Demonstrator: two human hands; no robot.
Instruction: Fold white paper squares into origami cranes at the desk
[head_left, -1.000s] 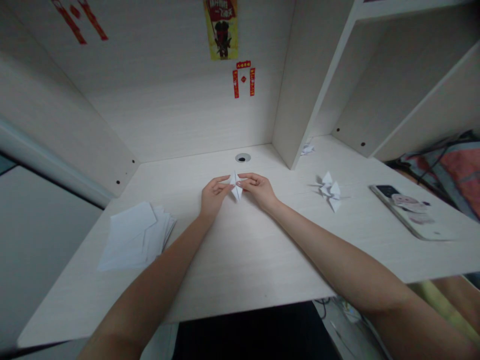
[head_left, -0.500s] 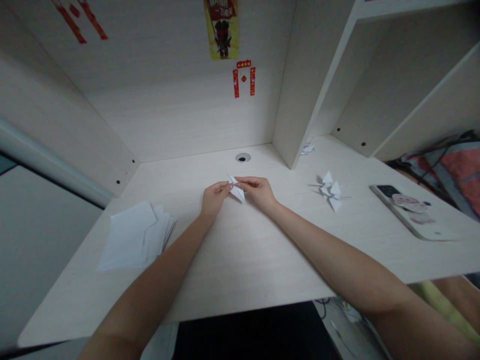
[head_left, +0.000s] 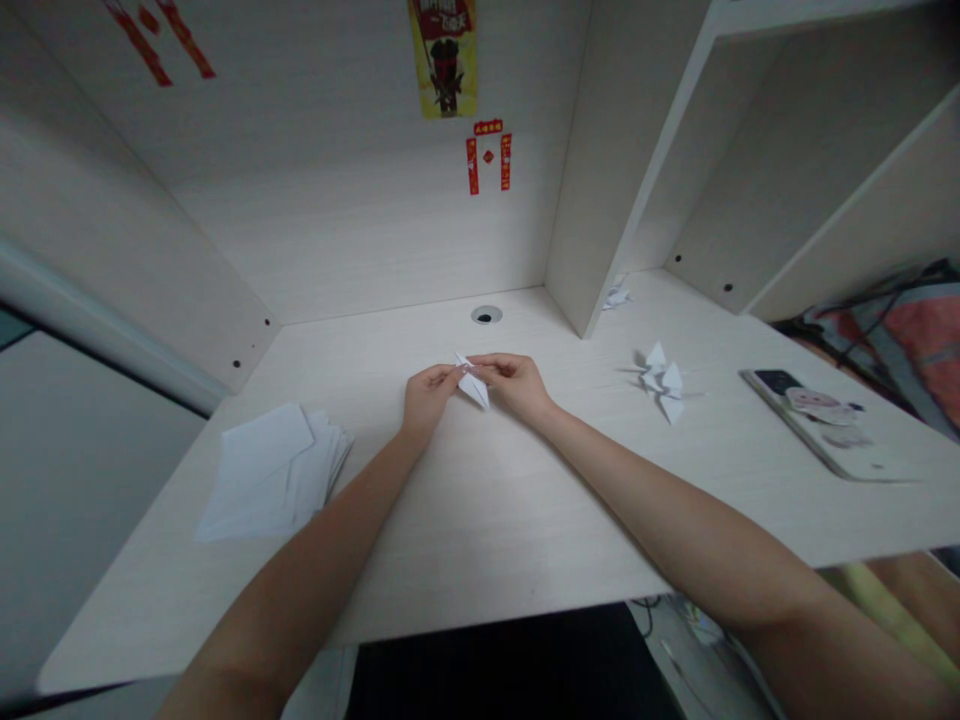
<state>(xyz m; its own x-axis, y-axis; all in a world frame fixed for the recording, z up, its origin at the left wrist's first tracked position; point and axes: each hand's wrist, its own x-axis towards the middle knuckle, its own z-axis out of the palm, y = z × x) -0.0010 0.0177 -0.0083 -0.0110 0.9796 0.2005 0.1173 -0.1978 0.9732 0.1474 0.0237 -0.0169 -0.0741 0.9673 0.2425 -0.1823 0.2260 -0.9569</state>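
Our white origami piece [head_left: 472, 388] hangs between our hands over the desk [head_left: 487, 530], pinched near its top by our left hand [head_left: 429, 396] and right hand [head_left: 514, 386]. Our fingers hide that tip's folds. A paper crane [head_left: 660, 392] stands rightward; loose paper sheets [head_left: 262, 480] lie leftward.

Pointed white origami paper [head_left: 474, 390], tilted

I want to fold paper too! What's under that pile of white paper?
The pile of white paper lies on the desk. Edges of lower sheets stick out under the top sheet. The rest of them and the desk beneath are covered, so nothing else can be seen there.
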